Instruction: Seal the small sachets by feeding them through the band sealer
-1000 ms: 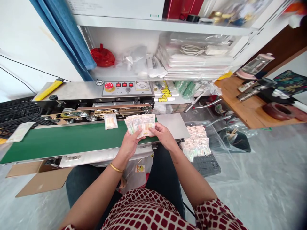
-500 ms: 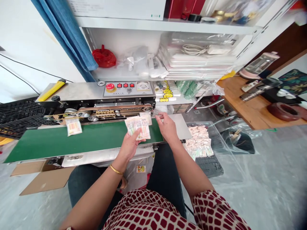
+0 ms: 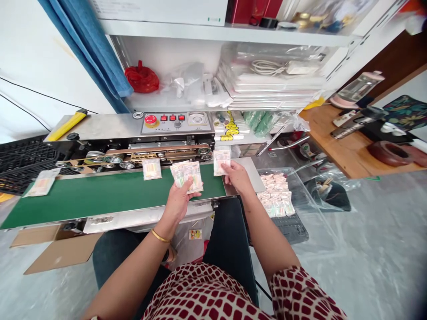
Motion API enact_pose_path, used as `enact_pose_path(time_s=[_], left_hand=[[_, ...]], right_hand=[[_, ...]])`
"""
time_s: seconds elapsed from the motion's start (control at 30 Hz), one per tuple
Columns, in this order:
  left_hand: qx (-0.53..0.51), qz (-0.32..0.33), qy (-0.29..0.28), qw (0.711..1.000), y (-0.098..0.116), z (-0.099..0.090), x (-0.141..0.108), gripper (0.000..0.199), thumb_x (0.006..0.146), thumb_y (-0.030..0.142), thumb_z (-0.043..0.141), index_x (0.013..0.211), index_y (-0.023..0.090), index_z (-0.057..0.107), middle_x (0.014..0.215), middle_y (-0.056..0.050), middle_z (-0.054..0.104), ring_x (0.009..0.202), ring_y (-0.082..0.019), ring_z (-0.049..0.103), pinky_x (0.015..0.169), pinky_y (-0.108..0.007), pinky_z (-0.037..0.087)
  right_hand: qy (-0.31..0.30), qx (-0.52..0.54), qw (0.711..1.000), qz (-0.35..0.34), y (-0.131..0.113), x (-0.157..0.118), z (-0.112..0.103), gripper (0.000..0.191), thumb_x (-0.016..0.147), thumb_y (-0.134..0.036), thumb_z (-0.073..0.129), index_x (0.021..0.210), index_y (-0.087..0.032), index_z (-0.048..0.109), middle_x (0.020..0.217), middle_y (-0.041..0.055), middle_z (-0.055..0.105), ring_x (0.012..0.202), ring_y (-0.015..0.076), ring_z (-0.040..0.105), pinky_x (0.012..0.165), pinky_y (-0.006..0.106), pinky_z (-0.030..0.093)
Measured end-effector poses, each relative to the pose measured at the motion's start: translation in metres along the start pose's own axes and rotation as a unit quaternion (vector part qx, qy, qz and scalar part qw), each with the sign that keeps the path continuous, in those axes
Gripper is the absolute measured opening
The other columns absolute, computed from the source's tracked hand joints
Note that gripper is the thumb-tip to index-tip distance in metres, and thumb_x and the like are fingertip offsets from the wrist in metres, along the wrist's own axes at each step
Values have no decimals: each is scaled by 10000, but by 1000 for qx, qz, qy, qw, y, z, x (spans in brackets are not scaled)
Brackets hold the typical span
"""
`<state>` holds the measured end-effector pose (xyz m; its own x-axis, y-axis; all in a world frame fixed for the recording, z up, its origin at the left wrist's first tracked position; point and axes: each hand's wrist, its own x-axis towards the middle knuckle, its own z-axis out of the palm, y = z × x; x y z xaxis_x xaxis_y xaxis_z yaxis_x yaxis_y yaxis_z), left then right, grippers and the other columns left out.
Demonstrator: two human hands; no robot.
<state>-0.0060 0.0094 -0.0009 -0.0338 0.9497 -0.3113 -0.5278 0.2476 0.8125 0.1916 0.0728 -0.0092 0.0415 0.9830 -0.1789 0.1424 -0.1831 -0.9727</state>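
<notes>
Several small packets (image 3: pixel 192 174) clamped in the left hand (image 3: pixel 179 198), one packet (image 3: pixel 221 162) pinched in the right hand (image 3: pixel 237 177).

Blue towel (image 3: pixel 91 49) hanging left of white shelves (image 3: pixel 213 34). Red plastic bag (image 3: pixel 142 79) on middle shelf; coiled white cable (image 3: pixel 267 67) atop stacked clear bags (image 3: pixel 273 86) farther right. Black tape roll (image 3: pixel 268 22) on shelf above. Right: wooden table (image 3: pixel 320 133) with glass kettle (image 3: pixel 360 86), dark tumbler (image 3: pixel 353 124), brown ring-shaped object (image 3: pixel 388 153). Far left: black crate (image 3: pixel 23 160). Below, cardboard flaps (image 3: pixel 63 255); small colorful card (image 3: pixel 195 234) on floor.
</notes>
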Motion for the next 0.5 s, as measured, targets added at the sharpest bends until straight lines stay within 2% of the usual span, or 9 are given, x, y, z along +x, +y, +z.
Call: enact_pose_path(time_s=[0.07, 0.1, 0.17, 0.23, 0.27, 0.3, 0.33, 0.43, 0.5], left_hand=[[-2, 3, 2, 1000, 2, 2, -2, 413, 759, 332, 786, 1115, 169, 653, 1095, -81, 714, 870, -226, 728, 552, -258, 595], [-5, 4, 2, 1000, 3, 4, -3, 412, 767, 340, 777, 1120, 170, 651, 1097, -83, 715, 872, -228, 727, 561, -266, 599], [-9, 6, 4, 1000, 4, 7, -5, 413, 774, 354, 770, 1125, 171, 651, 1090, -83, 721, 848, -215, 720, 575, -278, 604], [-6, 7, 5, 1000, 6, 9, -5, 414, 762, 341, 782, 1122, 177, 659, 1090, -74, 724, 822, -190, 705, 581, -271, 602], [-4, 7, 4, 1000, 6, 10, -5, 410, 753, 325, 791, 1116, 181, 665, 1093, -66, 723, 817, -177, 696, 585, -262, 600], [-5, 9, 0, 1000, 6, 11, -5, 406, 748, 308, 798, 1114, 188, 670, 1102, -58, 720, 824, -166, 689, 596, -255, 598], [-9, 11, -6, 1000, 6, 11, -4, 398, 745, 292, 802, 1109, 195, 675, 1107, -49, 717, 832, -158, 683, 609, -251, 598], [-30, 6, -26, 999, 5, 15, -4, 358, 742, 271, 807, 1071, 194, 686, 1082, -36, 719, 830, -142, 676, 640, -246, 594], [-38, -8, -38, 999, 3, 16, -5, 344, 765, 296, 790, 1076, 193, 685, 1095, -43, 718, 851, -150, 681, 653, -253, 596]], right_hand=[[-15, -38, 999, -10, -1, 13, 2, 250, 874, -445, 577, 788, -210, 590, 411, -69, 436, 353, 105, 384, 379, 222, 261], [-16, -67, 997, -21, -3, 17, 4, 244, 875, -439, 577, 789, -212, 596, 440, -59, 463, 375, 115, 414, 396, 229, 291], [26, -139, 988, -62, -9, 18, 11, 234, 867, -440, 599, 867, -209, 635, 572, -18, 575, 484, 147, 519, 477, 251, 391], [92, -190, 971, -108, -16, 8, 17, 298, 870, -469, 606, 1009, -211, 658, 786, 37, 672, 674, 186, 612, 632, 291, 483], [106, -192, 968, -123, -20, 0, 20, 341, 879, -491, 596, 1074, -217, 655, 886, 54, 691, 755, 197, 631, 705, 309, 503], [91, -173, 972, -132, -23, -10, 23, 374, 888, -509, 579, 1123, -227, 647, 963, 60, 696, 814, 200, 640, 761, 320, 512], [44, -138, 980, -135, -24, -19, 26, 388, 896, -518, 567, 1155, -239, 641, 1019, 55, 697, 856, 198, 647, 803, 323, 517], [-140, -32, 982, -124, -22, -40, 34, 337, 884, -479, 597, 1128, -255, 656, 1091, 19, 699, 959, 182, 653, 885, 308, 519], [-166, 12, 980, -105, -16, -44, 36, 281, 862, -458, 624, 1034, -240, 665, 1053, 3, 710, 973, 178, 654, 894, 303, 523]])
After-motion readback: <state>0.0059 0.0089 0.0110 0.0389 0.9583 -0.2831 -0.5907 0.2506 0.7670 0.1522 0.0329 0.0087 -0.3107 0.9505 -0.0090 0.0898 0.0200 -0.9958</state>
